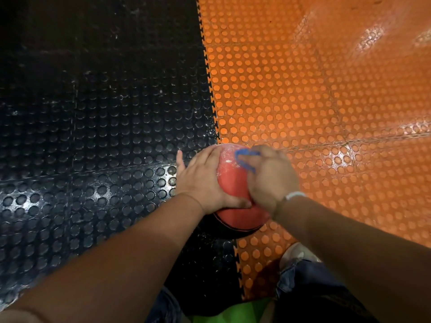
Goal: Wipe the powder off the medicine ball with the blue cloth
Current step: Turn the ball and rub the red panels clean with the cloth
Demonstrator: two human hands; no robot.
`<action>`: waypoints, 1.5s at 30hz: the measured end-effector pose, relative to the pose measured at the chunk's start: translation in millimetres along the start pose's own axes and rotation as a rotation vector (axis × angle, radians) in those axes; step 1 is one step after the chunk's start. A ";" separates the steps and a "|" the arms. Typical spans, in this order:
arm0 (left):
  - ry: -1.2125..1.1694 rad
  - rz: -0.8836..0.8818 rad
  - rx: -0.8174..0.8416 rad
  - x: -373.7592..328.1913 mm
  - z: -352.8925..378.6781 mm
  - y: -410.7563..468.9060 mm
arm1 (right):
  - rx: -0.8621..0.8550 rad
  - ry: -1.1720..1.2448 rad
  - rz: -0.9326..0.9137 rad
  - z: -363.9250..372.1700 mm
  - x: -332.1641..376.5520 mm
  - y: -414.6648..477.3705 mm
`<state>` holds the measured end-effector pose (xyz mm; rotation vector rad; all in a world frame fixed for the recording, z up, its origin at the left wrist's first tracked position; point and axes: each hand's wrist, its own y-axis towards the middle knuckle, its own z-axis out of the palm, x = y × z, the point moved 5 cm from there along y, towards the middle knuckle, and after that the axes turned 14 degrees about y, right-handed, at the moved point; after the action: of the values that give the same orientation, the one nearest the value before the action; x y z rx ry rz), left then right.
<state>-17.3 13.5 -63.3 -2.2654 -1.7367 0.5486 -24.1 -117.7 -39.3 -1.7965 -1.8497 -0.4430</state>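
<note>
Gym or training room, shown by studded interlocking black floor tiles [93, 136] laid across the left of the frame, matching orange floor tiles [314, 101] across the right, a red medicine ball [233, 180] placed at lower centre.

One head-worn wide-angle view looked forward and steeply down, close above the medicine ball [233, 183] on studded floor mats [303, 101].
</note>
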 end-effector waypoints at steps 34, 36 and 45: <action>-0.144 -0.001 -0.014 -10.8 9.9 5.5 | 0.021 -0.068 0.048 -15.0 -16.5 9.0; -0.143 -0.006 -0.020 -10.0 9.1 9.9 | 0.140 -0.108 -0.138 -2.9 12.1 -4.2; -0.169 -0.032 -0.026 -10.1 8.6 12.7 | 0.090 -0.066 -0.005 -10.4 14.1 3.9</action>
<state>-12.2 0.0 -74.6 -2.2621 -1.8651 0.7342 -18.6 -111.7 -23.2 -1.7666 -1.8879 -0.3008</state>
